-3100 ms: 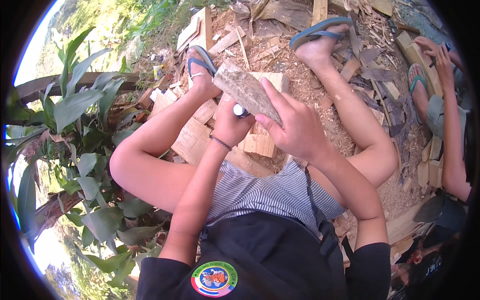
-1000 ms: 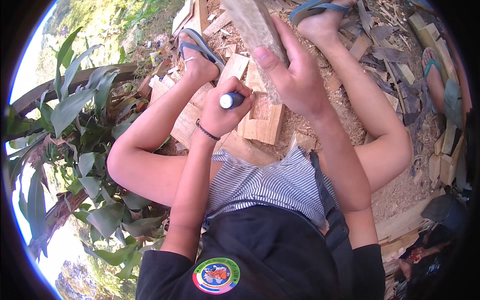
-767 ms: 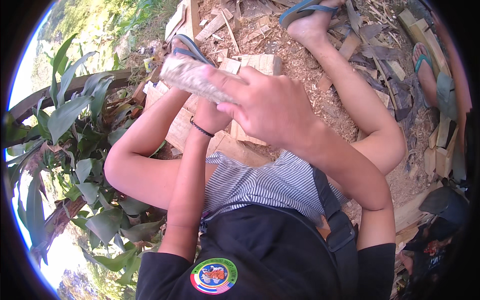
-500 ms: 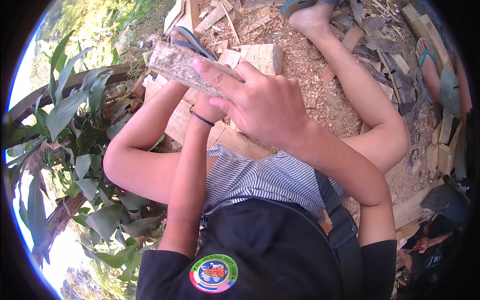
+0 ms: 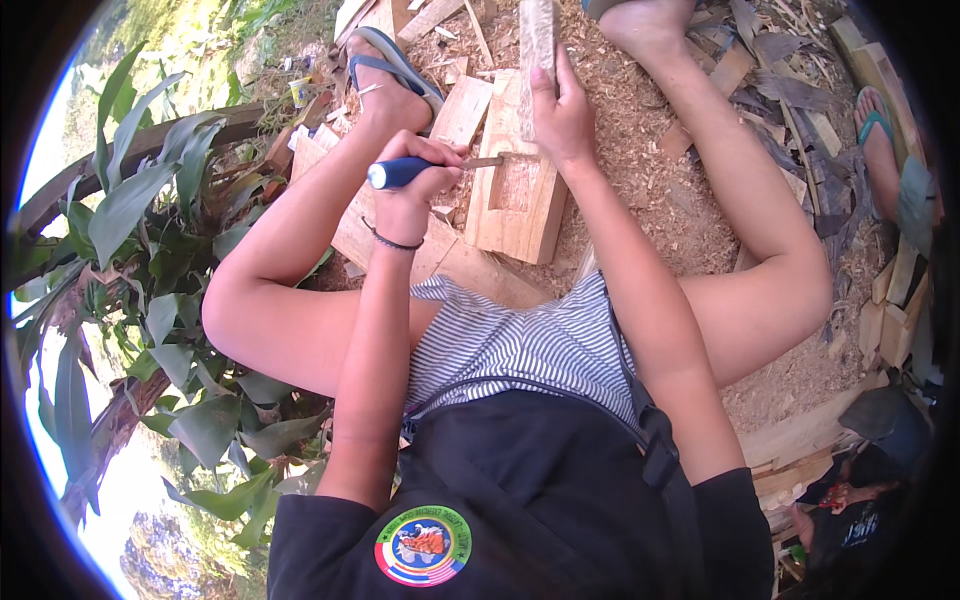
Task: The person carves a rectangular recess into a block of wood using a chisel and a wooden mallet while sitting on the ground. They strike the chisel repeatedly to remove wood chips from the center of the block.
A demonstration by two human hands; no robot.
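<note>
In my left hand (image 5: 420,185), closed around it, is a chisel (image 5: 400,172) with a blue handle. Its metal blade points right, and the tip meets the pale wooden block (image 5: 545,215) at the upper part of a shallow rectangular recess (image 5: 512,188). My right hand (image 5: 566,122) grips a rough, greyish length of wood (image 5: 538,45). That piece stands out away from me, over the block's far right corner, with its far end cut off by the picture's upper edge. The block lies between my spread legs.
Under the block is a wider plank (image 5: 440,262). Wood shavings (image 5: 640,200) and offcuts cover the ground. Broad-leaved plants (image 5: 210,430) grow close on my left. A sandalled foot (image 5: 875,140) of another person is at the right, above stacked wood pieces (image 5: 893,320).
My right hand and the length of wood have swung away to the right and forward, from above my left hand. The chisel and the block's recess now show.
</note>
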